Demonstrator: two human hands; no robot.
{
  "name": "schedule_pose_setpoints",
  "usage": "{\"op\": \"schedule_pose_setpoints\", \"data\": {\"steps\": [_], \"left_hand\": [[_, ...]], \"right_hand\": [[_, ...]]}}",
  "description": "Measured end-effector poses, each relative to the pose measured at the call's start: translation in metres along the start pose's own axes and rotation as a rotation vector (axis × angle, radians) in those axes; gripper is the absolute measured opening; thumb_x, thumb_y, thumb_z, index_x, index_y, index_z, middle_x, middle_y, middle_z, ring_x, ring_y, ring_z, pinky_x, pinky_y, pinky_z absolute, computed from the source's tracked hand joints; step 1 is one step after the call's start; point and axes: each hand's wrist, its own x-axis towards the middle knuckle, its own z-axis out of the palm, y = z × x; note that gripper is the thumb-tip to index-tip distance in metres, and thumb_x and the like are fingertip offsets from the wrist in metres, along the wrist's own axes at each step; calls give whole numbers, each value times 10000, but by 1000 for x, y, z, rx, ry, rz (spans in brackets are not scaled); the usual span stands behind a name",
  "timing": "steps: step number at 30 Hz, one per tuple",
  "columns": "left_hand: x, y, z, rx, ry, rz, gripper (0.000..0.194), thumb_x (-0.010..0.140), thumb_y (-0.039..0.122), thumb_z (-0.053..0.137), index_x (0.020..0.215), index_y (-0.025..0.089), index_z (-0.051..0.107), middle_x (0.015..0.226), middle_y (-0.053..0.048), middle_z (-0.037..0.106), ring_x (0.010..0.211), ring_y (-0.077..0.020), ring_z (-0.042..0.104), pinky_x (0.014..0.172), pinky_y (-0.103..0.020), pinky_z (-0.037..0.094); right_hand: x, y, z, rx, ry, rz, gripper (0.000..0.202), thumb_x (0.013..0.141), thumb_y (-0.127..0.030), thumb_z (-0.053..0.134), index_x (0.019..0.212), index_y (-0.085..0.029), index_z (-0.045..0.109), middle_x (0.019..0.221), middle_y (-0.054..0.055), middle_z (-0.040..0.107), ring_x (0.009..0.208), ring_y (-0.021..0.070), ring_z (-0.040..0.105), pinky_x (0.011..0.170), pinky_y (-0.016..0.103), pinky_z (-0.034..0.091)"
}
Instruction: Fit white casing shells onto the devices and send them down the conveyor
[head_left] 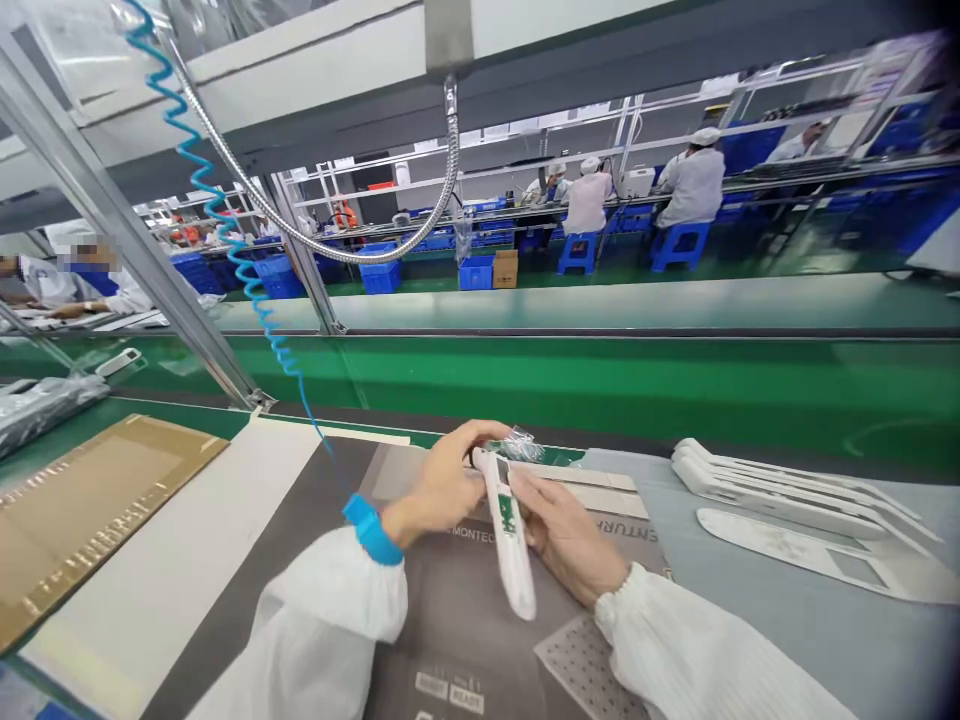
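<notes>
fingers of the left hand (442, 490) and right hand (562, 530) pinched the casing (516, 575), seemingly to steady it, board (507, 512) exposed.

On our green bench (56, 444) lie a brown cardboard sheet (97, 510) at far left, a pale sheet (199, 540) beside it, dark printed board (450, 620) lower centre; our grey mat (825, 645) at right bears white plastic parts (780, 490).

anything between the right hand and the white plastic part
Nothing visible: the right hand holds the white plastic part directly. The crinkled clear plastic shows beyond its upper end, not between them.
</notes>
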Motion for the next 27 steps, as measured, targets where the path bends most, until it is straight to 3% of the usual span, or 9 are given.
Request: {"op": "schedule_pose_setpoints", "data": {"steps": [2, 4, 7, 10, 13, 18, 22, 25, 27], "left_hand": [[-14, -9, 10, -41, 226, -85, 373, 760, 93, 627, 1120, 177, 587, 1198, -107, 647, 1120, -203, 610, 1019, -363, 458], [-23, -17, 17, -91, 297, -198, 226, 864, 204, 564, 1084, 159, 589, 1121, -119, 673, 1052, -207, 638, 968, -371, 492], [-34, -23, 23, -111, 142, -236, 260, 888, 336, 574, 1082, 169, 620, 1060, -101, 689, 973, -211, 654, 882, -345, 529], [-42, -23, 24, -143, 21, -264, 358, 812, 303, 654, 1154, 205, 618, 1014, -68, 689, 743, -173, 653, 715, -308, 555], [-45, -18, 22, -92, -5, -269, 348, 839, 263, 577, 1182, 229, 633, 998, -58, 685, 578, -135, 596, 614, -295, 534], [-48, -9, 19, 219, 28, -115, 372, 808, 179, 593, 1146, 295, 694, 944, -47, 721, 713, -205, 644, 706, -313, 519], [-41, -18, 15, 179, 114, -223, 334, 799, 143, 568, 1083, 264, 695, 883, -36, 712, 656, -180, 627, 643, -286, 505], [-30, -30, 4, 34, 310, -371, 237, 827, 173, 550, 1044, 192, 644, 737, -20, 643, 540, -144, 578, 520, -253, 471], [-25, -34, -6, -78, 380, -415, 186, 831, 201, 575, 1008, 164, 620, 762, -25, 634, 533, -127, 573, 494, -240, 465]], "right_hand": [[0, 5, 0, -89, 60, -74, 455, 693, -489, 819, 988, -179, 665, 623, -30, 582, 543, 93, 473, 525, 231, 385], [0, 11, -1, -157, 131, -154, 486, 659, -475, 844, 984, -183, 631, 726, -4, 636, 605, 113, 549, 579, 251, 453], [0, 16, -1, -272, 173, -247, 464, 682, -487, 821, 964, -202, 588, 835, 17, 644, 671, 143, 602, 643, 302, 516], [-4, 13, 0, -484, 259, -348, 448, 727, -493, 781, 1029, -228, 582, 883, 19, 615, 688, 162, 599, 645, 323, 509], [-8, 2, -2, -810, 360, -540, 340, 816, -447, 704, 1080, -253, 615, 930, 37, 615, 723, 182, 581, 688, 342, 473], [-10, -10, -11, -1453, 312, -827, 115, 938, -281, 549, 898, -260, 655, 945, 53, 664, 874, 229, 578, 761, 372, 360], [-13, 3, -8, -1628, 186, -828, 150, 939, -201, 523, 831, -252, 614, 972, 27, 681, 912, 231, 559, 779, 380, 297], [-16, 13, -1, -1452, 8, -711, 166, 960, -265, 494, 806, -235, 548, 931, 23, 665, 892, 216, 560, 800, 363, 324], [-14, 11, -1, -1314, 54, -589, 208, 978, -333, 448, 808, -234, 514, 841, 14, 631, 813, 203, 551, 770, 344, 352]]}}
